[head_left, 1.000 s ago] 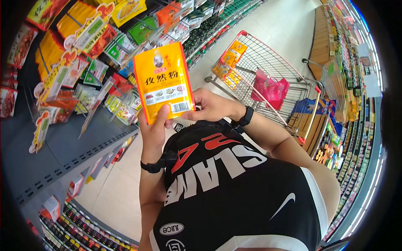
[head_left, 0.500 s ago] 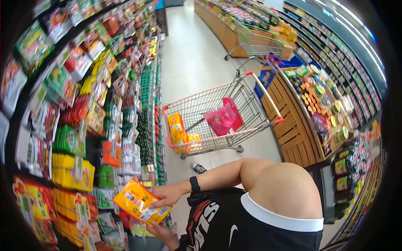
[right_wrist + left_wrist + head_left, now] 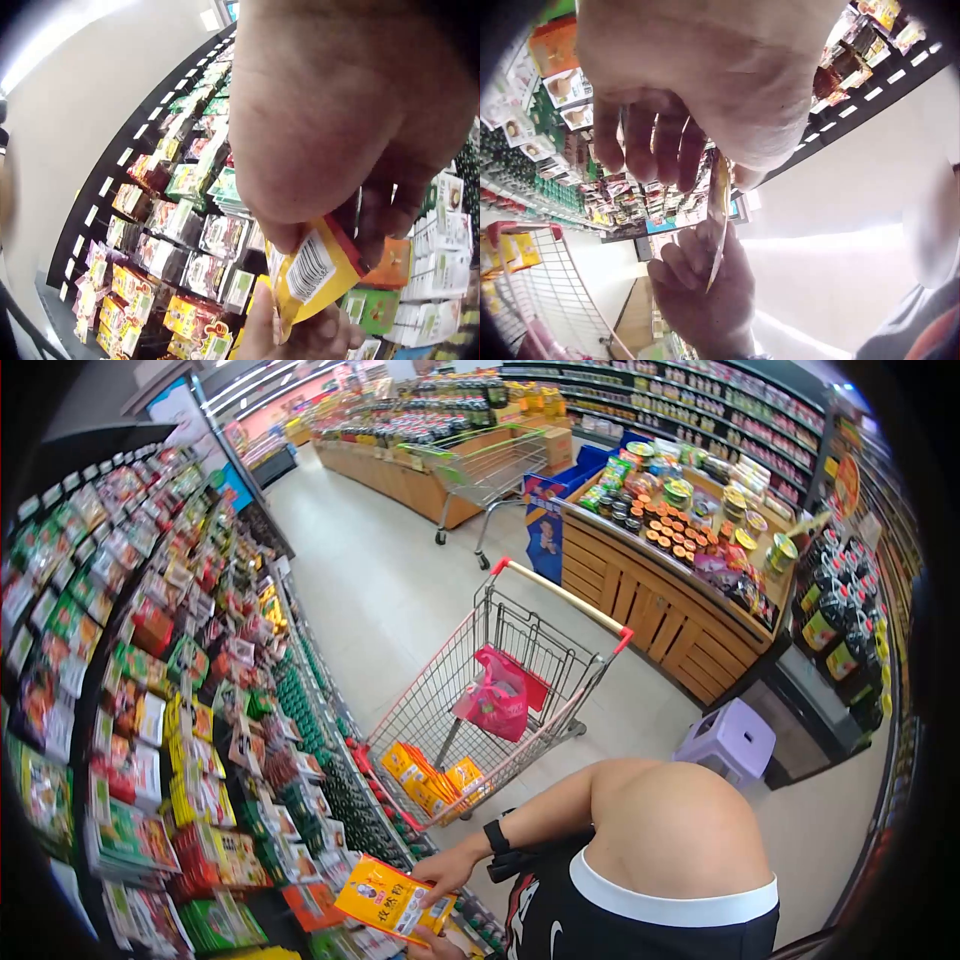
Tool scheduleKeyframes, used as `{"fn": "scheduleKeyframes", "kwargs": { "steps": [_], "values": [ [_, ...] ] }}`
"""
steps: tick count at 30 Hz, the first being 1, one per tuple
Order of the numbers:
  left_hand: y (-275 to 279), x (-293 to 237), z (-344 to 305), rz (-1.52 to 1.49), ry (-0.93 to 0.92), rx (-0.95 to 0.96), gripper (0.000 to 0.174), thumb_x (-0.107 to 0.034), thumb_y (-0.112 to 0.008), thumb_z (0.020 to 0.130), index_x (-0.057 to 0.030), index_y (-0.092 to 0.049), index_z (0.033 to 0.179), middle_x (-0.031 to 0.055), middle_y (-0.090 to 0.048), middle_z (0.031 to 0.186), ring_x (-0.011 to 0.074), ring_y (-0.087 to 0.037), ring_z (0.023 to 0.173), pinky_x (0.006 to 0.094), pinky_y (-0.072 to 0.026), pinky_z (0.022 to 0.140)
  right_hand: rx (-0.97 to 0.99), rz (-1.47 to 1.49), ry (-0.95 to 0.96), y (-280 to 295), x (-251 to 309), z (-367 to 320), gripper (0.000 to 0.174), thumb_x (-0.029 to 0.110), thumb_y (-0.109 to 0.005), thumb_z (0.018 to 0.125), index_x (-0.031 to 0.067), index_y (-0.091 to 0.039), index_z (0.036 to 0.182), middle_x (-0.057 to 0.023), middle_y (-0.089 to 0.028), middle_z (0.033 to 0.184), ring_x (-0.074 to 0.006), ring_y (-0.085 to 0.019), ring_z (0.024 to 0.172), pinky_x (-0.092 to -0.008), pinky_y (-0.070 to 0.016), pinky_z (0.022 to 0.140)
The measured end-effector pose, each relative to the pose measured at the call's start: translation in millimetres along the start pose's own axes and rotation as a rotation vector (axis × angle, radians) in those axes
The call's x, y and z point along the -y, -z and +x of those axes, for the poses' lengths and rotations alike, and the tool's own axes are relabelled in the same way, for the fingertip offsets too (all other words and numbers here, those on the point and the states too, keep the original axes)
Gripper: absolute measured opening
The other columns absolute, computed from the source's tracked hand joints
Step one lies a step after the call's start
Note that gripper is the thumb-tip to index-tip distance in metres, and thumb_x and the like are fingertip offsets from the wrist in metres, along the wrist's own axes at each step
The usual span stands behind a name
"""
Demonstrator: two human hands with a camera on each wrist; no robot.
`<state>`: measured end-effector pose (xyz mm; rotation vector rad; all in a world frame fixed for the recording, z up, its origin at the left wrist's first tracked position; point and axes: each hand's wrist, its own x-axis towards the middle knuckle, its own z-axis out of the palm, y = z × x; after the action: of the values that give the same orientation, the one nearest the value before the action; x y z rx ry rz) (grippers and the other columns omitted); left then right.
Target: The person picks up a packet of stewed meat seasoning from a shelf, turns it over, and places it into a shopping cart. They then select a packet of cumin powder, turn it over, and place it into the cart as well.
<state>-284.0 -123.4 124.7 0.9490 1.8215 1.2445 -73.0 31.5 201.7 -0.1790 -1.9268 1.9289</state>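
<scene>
A flat yellow-and-orange packet of cumin powder point(image 3: 378, 898) is held out in front of the body, with printed characters on its face. My right hand point(image 3: 448, 868) pinches it along its right side, thumb lying on the front. Lower down, my left hand point(image 3: 436, 946) grips its bottom edge, partly cut off by the head view's border. The left wrist view shows the packet edge-on point(image 3: 718, 217), between my left hand point(image 3: 705, 90) above and my right hand point(image 3: 705, 289) below. A barcode on the packet point(image 3: 311, 266) shows in the right wrist view.
A wire shopping cart point(image 3: 400, 705) stands ahead, with several yellow packets point(image 3: 430, 780) and a pink bag point(image 3: 495, 695) inside. Shelves of hanging seasoning packets point(image 3: 150, 710) run along the left. To the right are a wooden display stand point(image 3: 640, 610) and a purple stool point(image 3: 728, 742).
The head view has swung up and to the right, away from a close look at the packet, so the cart and aisle show more. Both hands keep holding the packet, now lower in view.
</scene>
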Motion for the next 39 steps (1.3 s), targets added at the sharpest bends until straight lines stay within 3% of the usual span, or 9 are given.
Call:
{"fn": "scheduleKeyframes", "kwargs": {
  "steps": [11,13,14,15,16,20,24,30,39],
  "values": [
    [-86.5,-16.6,132.2,0.362,-0.178,0.322,0.048,-0.05,-0.07,0.088,-0.0141,-0.059,0.117,-0.0015,-0.061,0.084,0.0242,-0.043,0.056,0.0463,-0.0446,0.054,-0.234,0.061,-0.13,148.3,-52.8,-37.6,0.034,0.029,-0.063,0.099,-0.0038,-0.059,0.106,-0.0034,-0.062,0.083,-0.0108,-0.053,0.075,-0.0326,-0.046,0.064],
    [-139.7,-63.2,126.9,0.189,-0.172,0.264,0.037,-0.031,-0.066,0.097,0.0062,-0.061,0.094,0.0139,-0.066,0.087,0.0214,-0.063,0.078,0.0346,-0.0519,0.071,-0.259,0.02,-0.154,181.7,-91.2,-49.4,0.03,0.028,-0.061,0.1,-0.0014,-0.06,0.105,-0.0001,-0.057,0.082,-0.0095,-0.051,0.078,-0.0306,-0.0451,0.066],
    [-161.6,-95.0,119.1,0.263,0.041,0.238,0.023,-0.012,-0.065,0.094,0.0065,-0.06,0.082,0.0107,-0.065,0.083,0.0169,-0.059,0.075,0.0336,-0.0508,0.066,-0.27,-0.071,-0.103,191.6,-124.1,-53.1,0.027,0.027,-0.061,0.101,0.0,-0.06,0.104,0.0017,-0.055,0.082,-0.0088,-0.051,0.08,-0.0295,-0.0446,0.067],
    [-181.7,-91.9,123.5,0.282,-0.259,0.239,0.023,-0.012,-0.066,0.093,0.0047,-0.059,0.079,0.0078,-0.063,0.078,0.0148,-0.056,0.069,0.0323,-0.0495,0.062,-0.242,0.005,-0.151,206.6,-133.0,-61.9,0.025,0.025,-0.059,0.101,0.0005,-0.06,0.103,-0.0004,-0.056,0.084,-0.0108,-0.051,0.08,-0.0315,-0.0452,0.069],
    [-189.2,-73.5,125.4,0.227,-0.014,0.319,0.022,-0.013,-0.066,0.093,0.003,-0.06,0.08,0.0062,-0.062,0.077,0.0132,-0.055,0.068,0.0302,-0.0483,0.062,-0.267,-0.065,-0.03,219.2,-153.6,-70.8,0.023,0.024,-0.058,0.102,0.0012,-0.06,0.103,-0.003,-0.06,0.088,-0.0132,-0.054,0.083,-0.0328,-0.0471,0.073],
    [-223.1,-83.2,124.9,0.075,0.199,0.501,0.03,-0.01,-0.069,0.089,0.0014,-0.068,0.117,0.0038,-0.066,0.084,0.0098,-0.06,0.074,0.0259,-0.0499,0.07,-0.689,0.314,-0.441,253.0,-257.5,-130.5,0.026,0.025,-0.055,0.103,0.0039,-0.063,0.115,-0.0023,-0.066,0.1,-0.0123,-0.059,0.09,-0.0315,-0.052,0.077],
    [-215.9,-72.1,122.7,0.275,0.244,0.555,0.029,-0.011,-0.068,0.09,-0.0009,-0.068,0.117,0.0055,-0.065,0.084,0.01,-0.06,0.074,0.0254,-0.0499,0.069,-1.048,0.134,-0.794,302.3,-346.2,-200.3,0.029,0.021,-0.059,0.1,0.0003,-0.064,0.119,-0.0057,-0.071,0.098,-0.0135,-0.067,0.086,-0.0329,-0.0559,0.074],
    [-211.1,-70.6,136.6,0.358,0.365,0.489,0.024,-0.009,-0.067,0.091,-0.0006,-0.069,0.113,0.0045,-0.064,0.083,0.0109,-0.059,0.073,0.0256,-0.0493,0.069,-0.802,-0.212,-1.149,328.5,-433.4,-238.0,0.034,0.03,-0.07,0.089,0.0026,-0.072,0.109,-0.0188,-0.074,0.094,-0.0287,-0.073,0.086,-0.0395,-0.0564,0.08],
    [-239.8,-71.9,124.3,0.48,0.364,0.565,0.027,-0.014,-0.069,0.089,-0.0041,-0.066,0.114,0.0103,-0.064,0.087,0.0211,-0.063,0.077,0.0324,-0.0509,0.074,-0.467,-0.101,-1.286,298.3,-471.3,-150.0,0.034,0.028,-0.062,0.093,-0.004,-0.07,0.103,-0.0173,-0.074,0.083,-0.0253,-0.072,0.071,-0.0385,-0.0584,0.069]
  ]
}}
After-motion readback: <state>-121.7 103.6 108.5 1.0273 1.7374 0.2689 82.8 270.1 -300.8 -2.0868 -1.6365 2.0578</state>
